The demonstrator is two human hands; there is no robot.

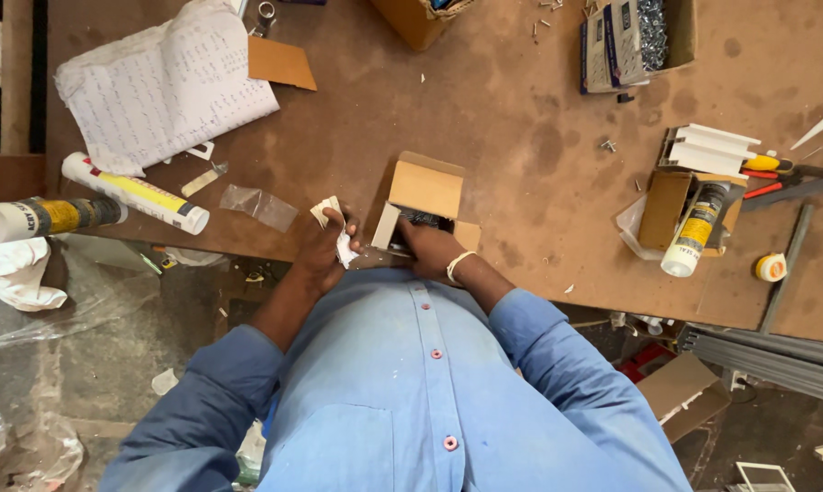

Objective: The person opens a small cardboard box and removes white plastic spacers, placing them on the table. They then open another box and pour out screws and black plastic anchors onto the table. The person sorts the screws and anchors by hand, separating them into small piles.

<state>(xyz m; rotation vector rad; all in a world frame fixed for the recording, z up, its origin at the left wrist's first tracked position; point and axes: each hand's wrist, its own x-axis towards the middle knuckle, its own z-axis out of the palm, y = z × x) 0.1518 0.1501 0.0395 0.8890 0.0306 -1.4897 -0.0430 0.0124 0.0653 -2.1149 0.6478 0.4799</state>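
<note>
a: while both hands sit at the near edge of the brown counter (521, 137), what does each one have?

b: the left hand (325, 248) has its grip clenched on a crumpled white paper (336, 228), right at the counter's lip. the right hand (430, 248) reaches into a small open cardboard box (422, 196); its fingers are hidden by the box, so i cannot tell how its grip stands.

a: where is that box?

b: at the near edge, flaps up, just beside the left hand, with something dark inside.

a: any open room around it?

b: bare board lies behind the box and to its right, up to a carton with a sealant tube (694, 228) in it. to the left lies a clear plastic scrap (258, 206), then a white and yellow sealant tube (134, 192) lying slantwise near the edge.

a: and farther back?

b: a big sheet of written paper (161, 87) far left, a box of screws (635, 36) far right. white profiles (710, 148) rest by the carton, and a small tape roll (771, 267) is near the right edge.
</note>
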